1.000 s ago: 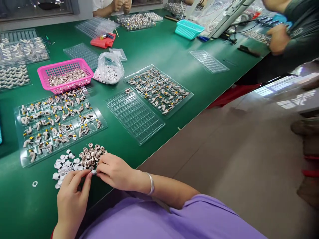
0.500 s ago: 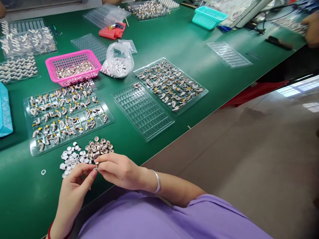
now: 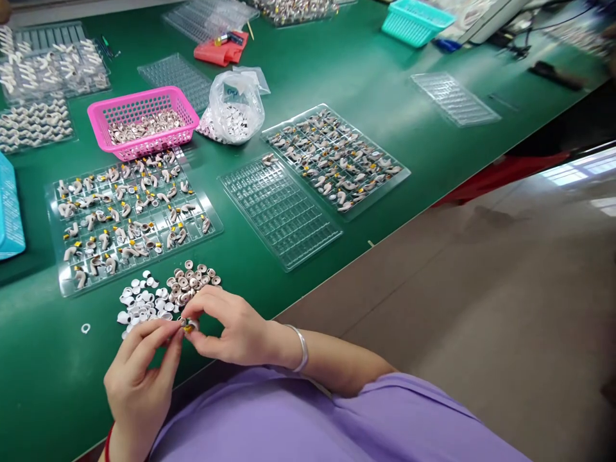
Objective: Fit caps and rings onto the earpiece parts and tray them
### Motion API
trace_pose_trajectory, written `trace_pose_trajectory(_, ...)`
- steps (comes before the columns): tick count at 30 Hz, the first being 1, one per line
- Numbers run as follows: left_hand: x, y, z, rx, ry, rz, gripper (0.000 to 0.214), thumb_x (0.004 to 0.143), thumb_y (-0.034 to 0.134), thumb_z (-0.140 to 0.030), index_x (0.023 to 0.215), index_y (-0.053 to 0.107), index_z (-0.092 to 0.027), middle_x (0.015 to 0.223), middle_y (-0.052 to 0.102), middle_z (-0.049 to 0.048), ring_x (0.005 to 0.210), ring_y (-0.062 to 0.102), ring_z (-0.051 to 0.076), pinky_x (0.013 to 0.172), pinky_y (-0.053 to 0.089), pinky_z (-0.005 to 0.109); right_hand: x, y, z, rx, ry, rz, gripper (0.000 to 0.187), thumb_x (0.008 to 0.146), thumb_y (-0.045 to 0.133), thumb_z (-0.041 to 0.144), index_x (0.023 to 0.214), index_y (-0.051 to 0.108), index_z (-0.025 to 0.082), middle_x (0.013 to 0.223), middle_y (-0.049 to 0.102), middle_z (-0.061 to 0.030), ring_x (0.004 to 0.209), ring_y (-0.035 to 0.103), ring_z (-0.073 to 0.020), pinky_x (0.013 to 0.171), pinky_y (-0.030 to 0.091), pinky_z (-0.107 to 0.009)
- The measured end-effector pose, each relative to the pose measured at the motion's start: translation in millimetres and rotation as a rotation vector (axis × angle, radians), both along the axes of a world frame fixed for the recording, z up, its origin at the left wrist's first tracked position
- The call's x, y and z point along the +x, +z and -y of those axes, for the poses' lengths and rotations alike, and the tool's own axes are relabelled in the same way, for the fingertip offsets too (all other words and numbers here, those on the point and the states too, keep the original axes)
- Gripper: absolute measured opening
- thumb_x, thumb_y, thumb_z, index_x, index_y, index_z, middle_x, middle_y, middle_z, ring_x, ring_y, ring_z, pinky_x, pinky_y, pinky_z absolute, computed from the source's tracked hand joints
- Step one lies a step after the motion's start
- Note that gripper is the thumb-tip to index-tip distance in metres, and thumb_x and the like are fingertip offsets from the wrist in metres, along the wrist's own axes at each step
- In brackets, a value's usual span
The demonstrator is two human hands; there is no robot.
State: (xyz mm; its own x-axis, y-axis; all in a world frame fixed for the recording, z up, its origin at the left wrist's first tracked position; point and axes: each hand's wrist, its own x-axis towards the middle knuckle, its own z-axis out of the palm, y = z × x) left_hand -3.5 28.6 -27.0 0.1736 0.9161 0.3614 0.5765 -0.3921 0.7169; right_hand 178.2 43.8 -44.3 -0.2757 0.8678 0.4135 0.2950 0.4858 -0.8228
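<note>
My left hand (image 3: pixel 139 378) and my right hand (image 3: pixel 226 327) meet at the table's near edge, both pinched on one small part (image 3: pixel 187 325) with a yellow tip held between their fingertips. Just beyond them lie a heap of small round metal pieces (image 3: pixel 190 282) and a heap of white caps (image 3: pixel 139 303). Behind those sits a clear tray of small parts (image 3: pixel 129 215). A silver bangle (image 3: pixel 301 346) is on my right wrist.
An almost empty clear tray (image 3: pixel 282 212) and a filled tray (image 3: pixel 337 160) lie to the right. Further back stand a pink basket (image 3: pixel 142 122), a plastic bag of pieces (image 3: pixel 233 115), more trays and a teal basket (image 3: pixel 416 22). A white ring (image 3: pixel 85 328) lies loose at left.
The view has shifted down and left, so the table contents sit higher and further right. My hands stay together on the small part, now turned so its yellow tip shows.
</note>
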Motion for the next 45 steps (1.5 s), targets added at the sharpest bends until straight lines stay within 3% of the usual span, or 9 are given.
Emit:
trace_pose_trajectory(6, 4, 0.7, 2, 0.124, -0.048, -0.120, 0.018, 0.084, 0.068, -0.009, 0.099, 0.070, -0.021, 0.088, 0.075, 0.0021, 0.074, 0.070, 0.014, 0.076, 0.054, 0.024, -2, -0.6, 0, 0.262, -0.006, 0.270, 0.012, 0.091, 0.044, 0.009, 0.085, 0.051, 0.017, 0.078, 0.055, -0.0055, 0.078, 0.052, -0.0170, 0.069, 0.051, -0.025)
trace_pose_trajectory(13, 5, -0.1, -2, 0.197, -0.068, -0.257, 0.013, 0.087, 0.063, -0.012, 0.097, 0.067, -0.019, 0.084, 0.075, 0.0027, 0.071, 0.070, 0.015, 0.076, 0.053, 0.024, 5, -3.8, -4, 0.494, 0.022, 0.496, 0.021, 0.097, 0.047, 0.015, 0.079, 0.057, 0.015, 0.073, 0.048, -0.0034, 0.070, 0.046, -0.0165, 0.065, 0.044, -0.028)
trace_pose_trajectory(18, 6, 3.8, -6, 0.302, -0.092, -0.380, 0.007, 0.087, 0.061, -0.014, 0.089, 0.065, -0.020, 0.078, 0.073, 0.0028, 0.069, 0.069, 0.015, 0.073, 0.052, 0.024, 10, -2.2, -6, 0.554, 0.065, 0.549, 0.022, 0.099, 0.044, 0.015, 0.084, 0.059, 0.015, 0.078, 0.050, -0.0047, 0.069, 0.045, -0.0158, 0.067, 0.045, -0.029)
trace_pose_trajectory(27, 6, 14.7, -6, 0.120, -0.159, -0.315, 0.009, 0.090, 0.056, -0.015, 0.085, 0.061, -0.021, 0.072, 0.067, -0.0011, 0.063, 0.064, 0.012, 0.065, 0.049, 0.022, 12, -1.1, -6, 0.653, 0.072, 0.450, 0.023, 0.097, 0.045, 0.011, 0.082, 0.062, 0.012, 0.079, 0.047, -0.0047, 0.066, 0.043, -0.0144, 0.062, 0.044, -0.028)
trace_pose_trajectory(45, -1, 17.0, -2, 0.154, -0.189, -0.361, 0.004, 0.090, 0.060, -0.015, 0.090, 0.063, -0.018, 0.076, 0.068, 0.0004, 0.066, 0.064, 0.012, 0.068, 0.046, 0.022, 11, 3.1, -8, 0.701, 0.128, 0.459, 0.024, 0.097, 0.043, 0.008, 0.083, 0.063, 0.009, 0.074, 0.046, -0.0037, 0.063, 0.040, -0.0148, 0.059, 0.039, -0.030)
